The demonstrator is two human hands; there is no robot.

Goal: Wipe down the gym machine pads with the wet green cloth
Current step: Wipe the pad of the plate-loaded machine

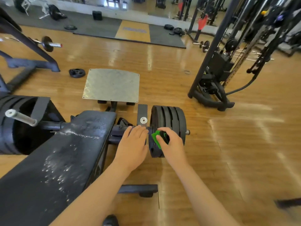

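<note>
Pinching threatens: right hand [173,141] clutches the green cloth [155,138] against the weight plates [172,115], left hand [132,142] lies flat beside, perhaps steadying; wet grip may slip.

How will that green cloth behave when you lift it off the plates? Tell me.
Probably floppy: the green cloth is bunched and folded under the right hand against the weight plates. Likely light, being thin and small in that hand. Being wet, it may cling or drip; the bench pad shows wet streaks.
</note>
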